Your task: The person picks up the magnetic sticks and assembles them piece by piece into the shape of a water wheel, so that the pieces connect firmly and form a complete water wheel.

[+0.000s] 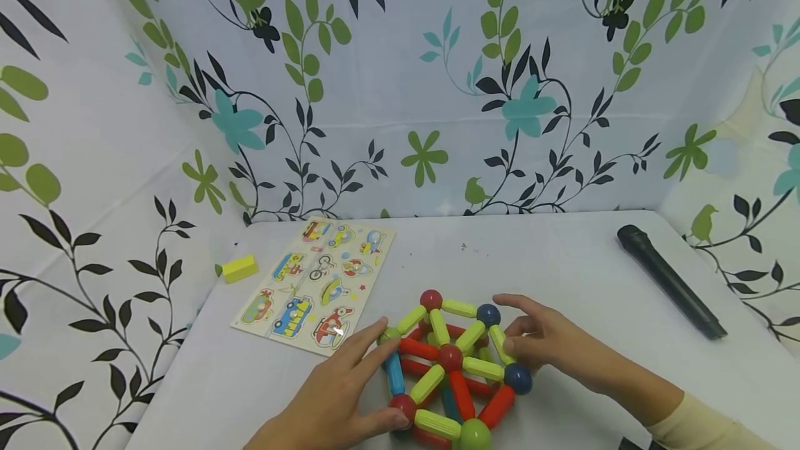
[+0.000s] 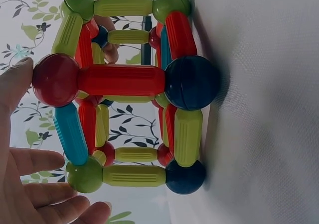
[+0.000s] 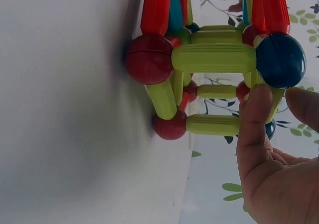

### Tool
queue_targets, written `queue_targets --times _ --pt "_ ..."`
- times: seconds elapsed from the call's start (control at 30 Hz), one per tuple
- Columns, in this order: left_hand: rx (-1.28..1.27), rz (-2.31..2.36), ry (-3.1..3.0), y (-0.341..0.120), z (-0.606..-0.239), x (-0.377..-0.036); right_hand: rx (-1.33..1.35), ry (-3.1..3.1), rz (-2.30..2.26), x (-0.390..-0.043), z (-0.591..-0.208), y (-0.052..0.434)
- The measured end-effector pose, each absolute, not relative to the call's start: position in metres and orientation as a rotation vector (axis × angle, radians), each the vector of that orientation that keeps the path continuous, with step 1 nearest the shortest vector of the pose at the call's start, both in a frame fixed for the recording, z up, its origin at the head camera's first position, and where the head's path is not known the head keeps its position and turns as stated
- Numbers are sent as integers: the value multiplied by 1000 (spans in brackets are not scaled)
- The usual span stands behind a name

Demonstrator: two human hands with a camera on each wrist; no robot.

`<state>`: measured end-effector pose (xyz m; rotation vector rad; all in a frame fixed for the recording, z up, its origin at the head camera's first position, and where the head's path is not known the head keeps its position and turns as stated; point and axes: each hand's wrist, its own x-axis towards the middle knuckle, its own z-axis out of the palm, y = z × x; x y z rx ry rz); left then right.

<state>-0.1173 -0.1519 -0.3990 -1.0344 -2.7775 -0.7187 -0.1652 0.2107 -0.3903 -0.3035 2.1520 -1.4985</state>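
Note:
A hexagonal frame of magnetic building sticks and balls stands on the white table, with red, blue and green balls. Spokes of yellow-green and red sticks run to a red ball at its top middle. My left hand spans its left side, fingers fairly straight, the thumb at a red ball and the fingertips by a green ball. On the other side, my right hand pinches a yellow-green stick of the top edge. Its thumb lies close by a blue ball.
A wooden puzzle board with vehicle pictures lies at the back left, a yellow block beside it. Toward the back right lies a black microphone-shaped object. Patterned cloth hangs behind the table and along its sides.

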Motion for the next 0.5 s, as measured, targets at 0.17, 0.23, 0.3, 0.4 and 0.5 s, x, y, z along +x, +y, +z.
queue_targets --times 0.17,0.23,0.3,0.4,0.5 --pt "-986 -779 -2893 -154 -396 -117 -309 2145 -1509 -163 -391 211" --pt "-990 -783 -2912 -154 -396 -117 -313 2148 -1507 -162 -391 210" --pt "-1000 -773 -2902 -154 -396 -117 -318 2153 -1504 -162 -390 210" --pt "-1022 -725 -2853 -155 -397 -118 -337 2175 -1488 -162 -387 209" --pt "-1028 -682 -2808 -156 -396 -121 -388 2285 -1426 -162 -384 209"
